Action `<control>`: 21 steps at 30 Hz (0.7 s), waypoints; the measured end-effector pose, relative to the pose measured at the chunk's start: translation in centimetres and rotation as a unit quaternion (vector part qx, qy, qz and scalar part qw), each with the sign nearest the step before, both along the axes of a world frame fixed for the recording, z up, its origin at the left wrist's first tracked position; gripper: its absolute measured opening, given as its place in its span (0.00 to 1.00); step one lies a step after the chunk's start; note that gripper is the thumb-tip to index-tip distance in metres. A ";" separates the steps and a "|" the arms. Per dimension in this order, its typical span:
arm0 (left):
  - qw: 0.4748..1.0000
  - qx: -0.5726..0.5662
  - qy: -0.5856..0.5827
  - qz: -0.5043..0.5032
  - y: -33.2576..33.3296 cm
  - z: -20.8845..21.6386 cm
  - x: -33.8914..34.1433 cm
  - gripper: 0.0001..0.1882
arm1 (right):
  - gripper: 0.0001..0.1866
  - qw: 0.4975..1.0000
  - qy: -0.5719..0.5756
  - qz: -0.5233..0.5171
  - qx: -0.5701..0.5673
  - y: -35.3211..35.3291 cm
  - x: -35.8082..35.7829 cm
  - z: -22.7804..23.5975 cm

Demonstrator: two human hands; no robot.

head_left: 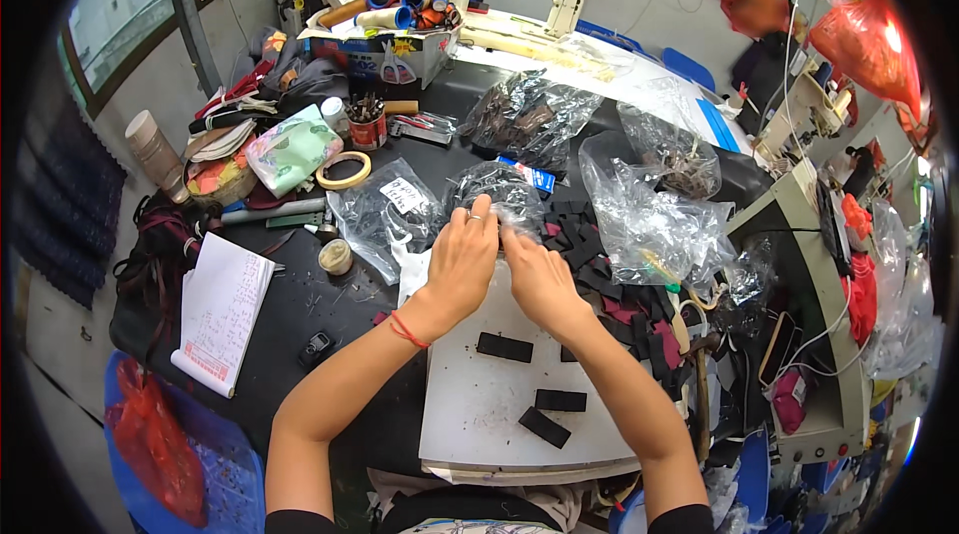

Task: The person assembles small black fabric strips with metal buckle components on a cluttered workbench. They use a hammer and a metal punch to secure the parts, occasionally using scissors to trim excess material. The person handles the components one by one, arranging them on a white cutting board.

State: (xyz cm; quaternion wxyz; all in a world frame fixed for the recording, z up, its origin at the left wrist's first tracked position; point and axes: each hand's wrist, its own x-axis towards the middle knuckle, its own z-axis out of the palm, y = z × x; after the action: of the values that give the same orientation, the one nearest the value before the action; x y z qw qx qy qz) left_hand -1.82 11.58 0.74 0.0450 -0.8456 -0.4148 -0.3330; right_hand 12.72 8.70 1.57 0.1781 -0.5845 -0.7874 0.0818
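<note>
Both my hands are at the far end of a white board (462,414), on a clear plastic bag (489,179) with dark contents. My left hand (462,259), with a ring and a red wrist cord, has its fingers closed on the bag. Beside it, my right hand (541,282) pinches the bag's near edge; its fingertips are partly hidden. Nearer me on the board lie black rectangular pieces (504,347), one partly covered by my right forearm. A heap of black and maroon pieces (589,259) lies right of my hands.
Left of the board are a labelled clear bag (400,199), a tape roll (343,170), a small jar (336,256) and a notebook (225,309). A large clear bag (659,234) lies to the right. A sewing machine (566,4) stands at the back.
</note>
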 end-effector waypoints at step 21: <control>0.986 -0.134 -0.095 0.024 -2.5 -1.1 -1.9 0.26 | 0.02 0.990 -0.061 0.025 0.128 3.8 -0.7 -1.3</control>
State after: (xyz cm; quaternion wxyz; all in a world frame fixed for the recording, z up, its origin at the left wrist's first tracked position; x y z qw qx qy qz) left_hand -3.70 9.11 -0.34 -0.1003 -0.7982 -0.4786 -0.3518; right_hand 12.06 12.55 0.23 0.2006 -0.5409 -0.8153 -0.0507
